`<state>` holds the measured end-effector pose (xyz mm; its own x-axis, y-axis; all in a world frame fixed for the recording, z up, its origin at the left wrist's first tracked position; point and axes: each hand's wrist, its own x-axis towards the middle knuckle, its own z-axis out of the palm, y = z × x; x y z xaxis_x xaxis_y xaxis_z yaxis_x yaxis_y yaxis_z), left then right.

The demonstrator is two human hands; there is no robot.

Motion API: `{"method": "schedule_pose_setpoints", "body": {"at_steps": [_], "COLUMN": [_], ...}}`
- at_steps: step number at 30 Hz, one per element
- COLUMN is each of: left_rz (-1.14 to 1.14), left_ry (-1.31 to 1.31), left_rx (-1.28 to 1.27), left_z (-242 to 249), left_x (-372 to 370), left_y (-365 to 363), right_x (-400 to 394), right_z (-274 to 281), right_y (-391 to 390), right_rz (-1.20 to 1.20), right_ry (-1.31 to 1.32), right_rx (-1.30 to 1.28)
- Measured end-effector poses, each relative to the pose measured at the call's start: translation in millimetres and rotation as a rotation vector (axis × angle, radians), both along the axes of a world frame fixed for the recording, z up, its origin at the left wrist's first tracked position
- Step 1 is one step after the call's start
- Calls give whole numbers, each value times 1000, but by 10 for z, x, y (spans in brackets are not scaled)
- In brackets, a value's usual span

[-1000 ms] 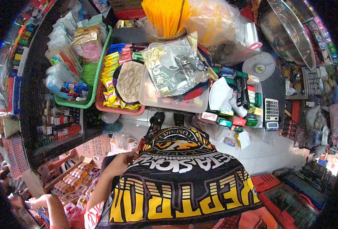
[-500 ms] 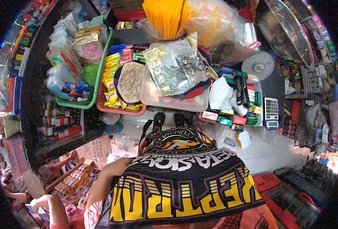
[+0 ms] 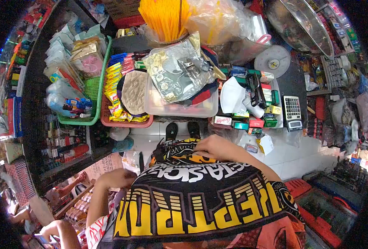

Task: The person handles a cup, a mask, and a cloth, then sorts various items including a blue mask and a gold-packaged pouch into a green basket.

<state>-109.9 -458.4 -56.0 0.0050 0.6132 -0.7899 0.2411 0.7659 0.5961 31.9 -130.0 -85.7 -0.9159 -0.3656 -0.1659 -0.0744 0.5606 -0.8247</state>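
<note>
Black fabric with yellow and white lettering, the person's shirt (image 3: pixel 192 199), fills the lower centre of the head view. At about 12 o'clock on it, the right hand (image 3: pixel 215 146) rests on the upper hem, palm down; its fingers curl over the cloth, though whether they pinch it cannot be told. At about 9 o'clock, the left hand (image 3: pixel 115 178) lies against the side edge of the shirt, fingers bent inward and touching the fabric; whether they grip it cannot be told. Beyond the hem, two sandalled feet (image 3: pixel 182 129) stand on the white tiled floor (image 3: pixel 300 157). Further out at 12 o'clock, the table (image 3: pixel 294 74) carries a clear plastic tub (image 3: pixel 180 108) topped by a silver foil bag (image 3: pixel 177 68), with a red basket (image 3: pixel 123 121) just beside it at 9 o'clock and a calculator (image 3: pixel 292 112) at 3 o'clock. Another person's arm (image 3: pixel 61 232) shows at 7 o'clock, well apart from both hands.
</note>
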Motion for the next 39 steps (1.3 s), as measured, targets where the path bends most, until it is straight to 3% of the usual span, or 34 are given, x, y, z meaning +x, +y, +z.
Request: {"method": "schedule_pose_setpoints", "body": {"at_steps": [2, 3, 7, 9, 11, 13, 14, 17, 19, 21, 25, 27, 29, 31, 32, 34, 35, 37, 39], "left_rz": [-4, 97, 284, 619, 615, 645, 670, 704, 666, 669, 766, 755, 693, 756, 765, 736, 729, 672, 685], "left_ry": [121, 86, 557, 558, 719, 849, 987, 1016, 1044, 997, 879, 910, 1217, 1097, 1045, 1026, 1025, 1120, 1069], "left_rx": [20, -34, 441, 568, 748, 751, 750, 698, 622, 627, 585, 583, 811, 788, 753, 784, 787, 1007, 1035], "left_z": [87, 244, 405, 521, 376, 284, 243, 62, 63, 2, -109, -105, -151, -116, -68, -89, -85, -43, 84], "left_x": [-129, -192, -483, -577, -762, -809, -817, -820, -784, -789, -850, -871, -902, -883, -867, -871, -875, -851, -738], "left_y": [157, 290, 639, 956, 1192, 1461, 1577, 1782, 1794, 1817, 1912, 1954, 2003, 2047, 2066, 2086, 2098, 2109, 2114], "right_x": [-22, -18, -37, -93, -211, -329, -394, -438, -312, -30, 278, 214, 23, -242, -364, -614, -714, -845, -877], "right_z": [-67, -64, 58, 355, 782, 1021, 1165, 1408, 1347, 1191, 1203, 1250, 1151, 1018, 823, 683, 637, 554, 456], "right_y": [-32, -23, 149, 283, 440, 618, 687, 733, 753, 859, 857, 858, 914, 983, 1110, 1115, 1113, 1070, 994], "right_rz": [52, 57, 117, 106, 33, -66, -185, -484, -471, -361, -439, -560, -663, -788, -788, -1041, -1048, -1190, -1204], "right_ry": [-41, -35, -86, -164, -241, 83, 85, 71, 137, -50, -184, -112, -20, 76, 263, 467, 468, 698, 755], "right_rx": [-63, -63, -136, -130, -15, 40, 14, -92, -59, 22, -34, -52, -109, -48, 77, -91, -91, -476, -462]}}
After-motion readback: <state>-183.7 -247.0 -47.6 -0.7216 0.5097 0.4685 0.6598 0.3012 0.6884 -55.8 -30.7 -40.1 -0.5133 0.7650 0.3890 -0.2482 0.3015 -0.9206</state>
